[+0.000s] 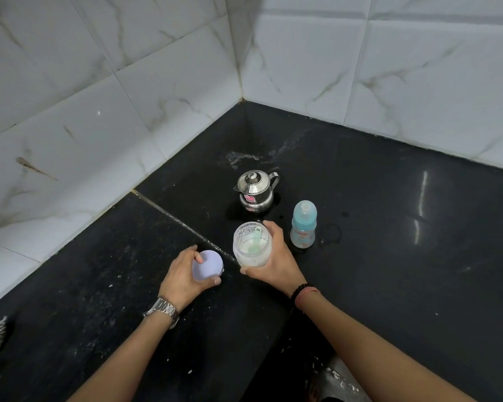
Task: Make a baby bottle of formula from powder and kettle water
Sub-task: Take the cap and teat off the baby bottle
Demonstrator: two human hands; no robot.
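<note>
On the black counter (389, 256), both hands are holding parts of the powder jar.
The right hand (276, 256) is gripping the open jar (251, 248), scoop (254, 242) inside; the left hand (183, 274) is clasping its lid (207, 266). The capped bottle (303, 224) is standing just right, the kettle (255, 191) behind.

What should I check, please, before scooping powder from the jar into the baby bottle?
1. Jar lid off: ok, left hand holds it.
2. Jar steadied: ok, right hand grips it.
3. Scoop reachable: ok, lies inside the jar.
4. Baby bottle open: not ok, cap on.
5. Kettle filled: cannot tell, lid closed.
6. A hand free to scoop: not ok, both occupied.
</note>
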